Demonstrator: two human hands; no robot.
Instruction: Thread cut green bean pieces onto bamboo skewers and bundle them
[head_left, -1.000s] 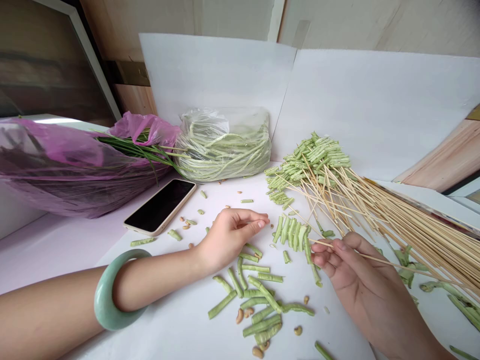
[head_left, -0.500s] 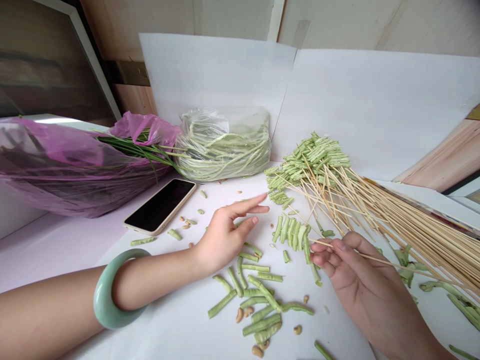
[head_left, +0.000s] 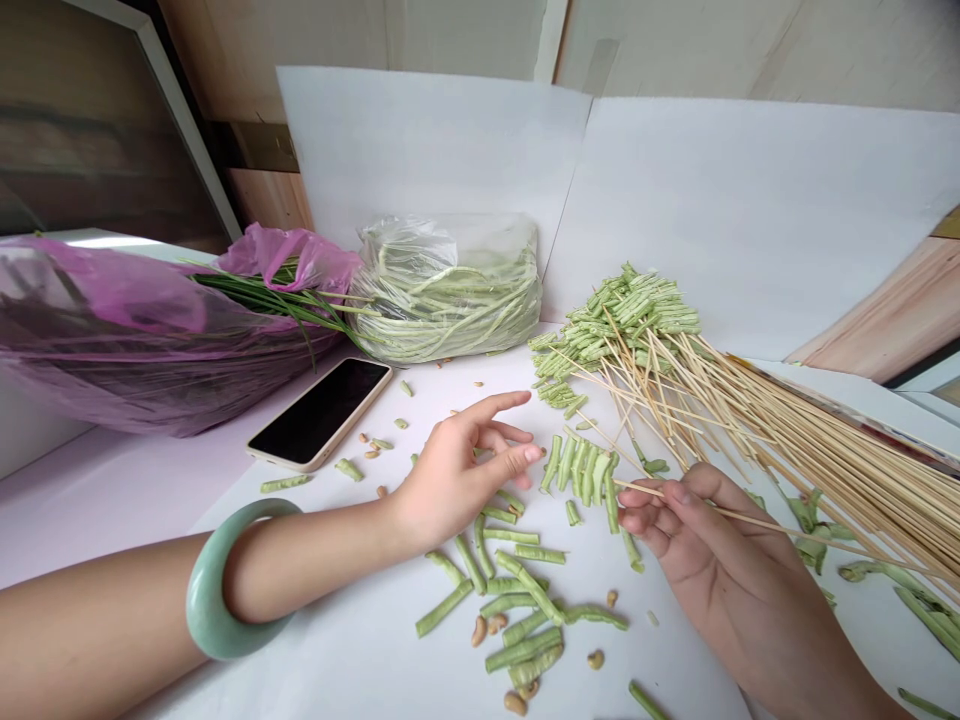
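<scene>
My right hand (head_left: 720, 560) pinches a thin bamboo skewer (head_left: 742, 516) between thumb and fingers. A row of cut green bean pieces (head_left: 581, 467) is threaded side by side on the skewer's far end. My left hand (head_left: 469, 470), with a pale green bangle (head_left: 238, 578) on its forearm, hovers just left of that row. Its fingers are apart and nothing shows between them. Loose bean pieces (head_left: 517, 600) lie scattered on the white surface below, with several small tan beans (head_left: 479, 630) among them.
At the back right, a pile of filled bean skewers (head_left: 637, 310) rests with its bare sticks (head_left: 825, 430) pointing right. A clear bag of long beans (head_left: 450, 290), a purple bag (head_left: 150, 340) and a phone (head_left: 322, 415) stand left. Bean scraps (head_left: 817, 540) lie right.
My left thumb has shifted right and down, nearer the threaded row, and its fingers have drawn back slightly. The bean row has tilted a little; my right hand holds its place.
</scene>
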